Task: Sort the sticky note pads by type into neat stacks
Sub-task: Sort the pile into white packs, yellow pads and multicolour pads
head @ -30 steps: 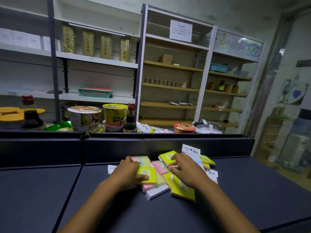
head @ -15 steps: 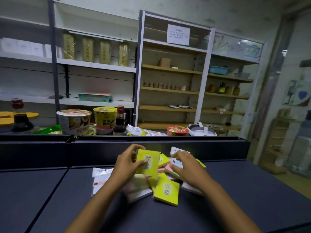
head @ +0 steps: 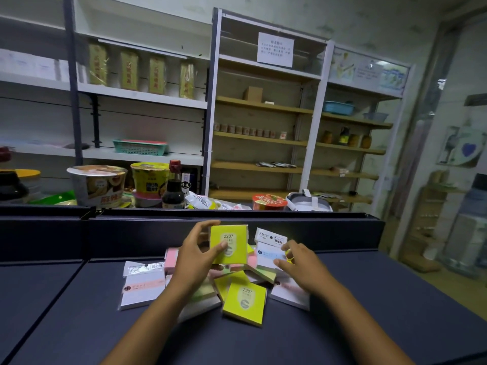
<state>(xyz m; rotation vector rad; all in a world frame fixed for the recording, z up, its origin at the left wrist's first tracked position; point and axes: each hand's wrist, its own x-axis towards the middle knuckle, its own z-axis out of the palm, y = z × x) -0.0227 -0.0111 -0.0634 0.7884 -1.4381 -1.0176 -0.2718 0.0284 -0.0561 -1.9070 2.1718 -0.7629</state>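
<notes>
A loose pile of sticky note pads lies on the dark table (head: 369,325). My left hand (head: 196,259) holds a yellow pad marked 2207 (head: 233,242) upright above the pile, thumb across its face. My right hand (head: 303,267) reaches into the pile's right side, fingers curled at a white pad with a blue band (head: 268,255); the grip itself is hard to make out. A second yellow 2207 pad (head: 245,302) lies flat at the front. A white pad with a pink band (head: 142,288) rests at the left, and pink pads (head: 171,262) peek out behind my left hand.
A raised dark ledge (head: 131,233) runs along the table's far edge. Behind it stand instant noodle cups (head: 97,184), a soy sauce bottle (head: 173,188) and snack packets. Shelving fills the back wall.
My left hand lifted the yellow 2207 pad off the pile and raised it upright. My right hand slid right toward the white pads. The view moved closer to the pile.
</notes>
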